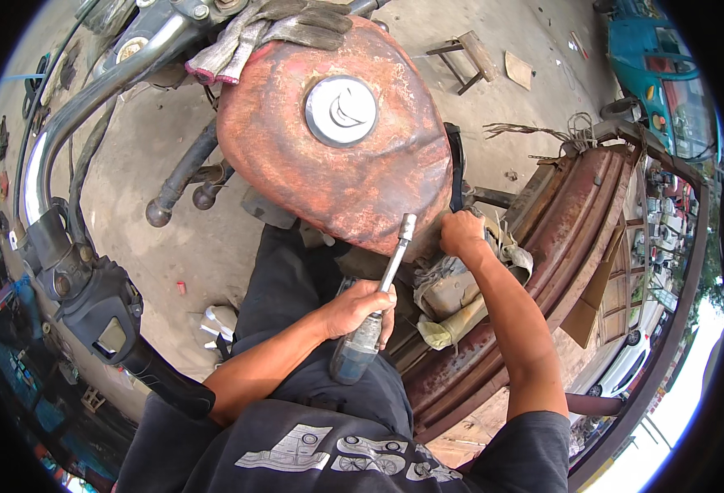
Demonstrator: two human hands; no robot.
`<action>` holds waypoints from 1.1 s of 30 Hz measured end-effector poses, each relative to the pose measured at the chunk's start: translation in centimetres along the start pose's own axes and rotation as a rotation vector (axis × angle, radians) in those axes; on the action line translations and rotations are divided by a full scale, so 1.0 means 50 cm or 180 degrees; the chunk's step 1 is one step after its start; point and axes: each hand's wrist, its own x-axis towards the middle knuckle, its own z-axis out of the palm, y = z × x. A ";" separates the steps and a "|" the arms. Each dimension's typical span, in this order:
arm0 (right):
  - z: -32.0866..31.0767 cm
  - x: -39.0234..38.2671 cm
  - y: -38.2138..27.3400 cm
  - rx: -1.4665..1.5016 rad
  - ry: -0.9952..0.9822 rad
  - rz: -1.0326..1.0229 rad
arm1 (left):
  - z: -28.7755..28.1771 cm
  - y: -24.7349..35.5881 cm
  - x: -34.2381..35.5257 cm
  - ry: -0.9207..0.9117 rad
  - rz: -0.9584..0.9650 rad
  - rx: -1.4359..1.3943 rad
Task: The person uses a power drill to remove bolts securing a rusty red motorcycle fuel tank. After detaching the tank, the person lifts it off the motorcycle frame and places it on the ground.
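A worn red motorcycle fuel tank (329,164) with a round chrome cap (341,111) fills the upper middle. My left hand (362,311) grips the dark handle of a socket driver (382,300), whose metal shaft points up at the tank's rear edge. My right hand (460,232) is closed at the back of the tank, beside a black strap (457,168), and what it holds is hidden. Below it lies a dirty grey part wrapped in rags (452,287).
Grey work gloves (271,33) lie on the tank's front. The handlebar with its black grip (107,320) runs down the left. A rusty curved frame (559,238) lies on the right. A small wooden stool (464,57) and a teal vehicle (657,66) stand beyond on the concrete.
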 end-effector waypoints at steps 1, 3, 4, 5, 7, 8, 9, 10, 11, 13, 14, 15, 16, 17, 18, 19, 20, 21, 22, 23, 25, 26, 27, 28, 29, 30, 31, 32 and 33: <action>-0.002 0.004 0.001 0.0045 -0.0022 0.0004 | 0.000 0.001 -0.001 0.0016 -0.0004 -0.0001; 0.000 0.007 0.005 0.0133 -0.0078 0.0030 | 0.001 0.002 -0.002 0.0032 -0.0022 -0.0009; 0.004 0.005 0.006 0.0162 -0.0004 0.0029 | 0.001 0.000 -0.001 0.0022 -0.0010 -0.0004; 0.008 0.003 0.007 0.0194 0.0071 0.0029 | 0.002 -0.001 -0.001 0.0012 0.0001 0.0002; 0.018 -0.001 0.010 0.0167 0.0191 -0.0027 | 0.001 -0.007 0.003 0.0010 -0.0006 -0.0014; 0.020 -0.003 0.010 0.0113 0.0255 -0.0077 | 0.000 -0.009 0.006 0.0011 -0.0016 -0.0018; 0.021 -0.005 0.011 0.0060 0.0327 -0.0118 | -0.001 -0.009 0.008 0.0003 -0.0024 -0.0013; 0.026 -0.005 0.010 0.0037 0.0367 -0.0121 | 0.004 -0.004 0.007 0.0037 -0.0058 -0.0019; 0.031 -0.005 0.008 0.0012 0.0409 -0.0126 | 0.005 -0.007 0.008 0.0033 -0.0062 -0.0031; 0.031 -0.005 0.003 -0.0017 0.0385 -0.0135 | 0.004 -0.012 0.008 0.0042 -0.0055 -0.0057; 0.025 -0.004 0.004 -0.0020 0.0316 -0.0131 | 0.004 -0.014 0.007 0.0042 -0.0057 -0.0087; 0.018 -0.003 0.005 -0.0028 0.0260 -0.0125 | 0.003 -0.013 0.006 0.0038 -0.0050 -0.0110; 0.017 0.000 0.006 0.0074 0.0273 -0.0071 | 0.002 -0.012 0.005 0.0034 -0.0041 -0.0133; 0.019 0.003 0.010 0.0177 0.0285 -0.0018 | 0.000 -0.008 0.005 -0.0004 -0.0029 -0.0103; 0.023 0.005 0.011 0.0285 0.0294 0.0031 | -0.002 -0.004 0.004 -0.0036 -0.0021 -0.0073; 0.029 0.007 0.013 0.0386 0.0372 0.0062 | -0.003 -0.002 0.002 -0.0068 -0.0014 -0.0041; 0.036 0.006 0.016 0.0489 0.0449 0.0095 | -0.004 -0.003 0.000 -0.0071 0.0002 -0.0021; 0.038 0.003 0.017 0.0587 0.0525 0.0132 | -0.004 -0.005 -0.001 -0.0081 0.0019 -0.0005; 0.039 0.001 0.016 0.0551 0.0546 0.0103 | -0.005 -0.008 -0.001 -0.0092 0.0035 0.0012; 0.038 -0.004 0.015 0.0471 0.0628 0.0062 | -0.008 -0.011 0.000 -0.0119 0.0064 0.0006; 0.032 -0.019 0.008 0.0298 0.0773 -0.0040 | -0.013 -0.022 0.000 -0.0159 0.0124 -0.0028; 0.037 -0.020 0.007 0.0196 0.0772 -0.0095 | -0.013 -0.026 -0.001 -0.0129 0.0095 -0.0051; 0.041 -0.020 0.009 0.0101 0.0781 -0.0134 | -0.011 -0.026 -0.002 -0.0113 0.0062 -0.0059; 0.045 -0.019 0.011 0.0003 0.0789 -0.0174 | -0.010 -0.026 -0.002 -0.0096 0.0030 -0.0069; 0.049 -0.016 0.013 -0.0001 0.0784 -0.0206 | -0.013 -0.025 -0.002 -0.0114 0.0040 -0.0055; 0.053 -0.015 0.016 -0.0016 0.0769 -0.0243 | -0.015 -0.026 0.000 -0.0131 0.0054 -0.0055; 0.056 -0.014 0.018 -0.0031 0.0754 -0.0281 | -0.017 -0.027 0.002 -0.0147 0.0068 -0.0056; 0.057 -0.014 0.019 -0.0061 0.0727 -0.0245 | -0.016 -0.030 0.005 -0.0160 0.0067 -0.0071; 0.052 -0.015 0.014 -0.0079 0.0713 -0.0215 | -0.015 -0.029 0.006 -0.0164 0.0066 -0.0070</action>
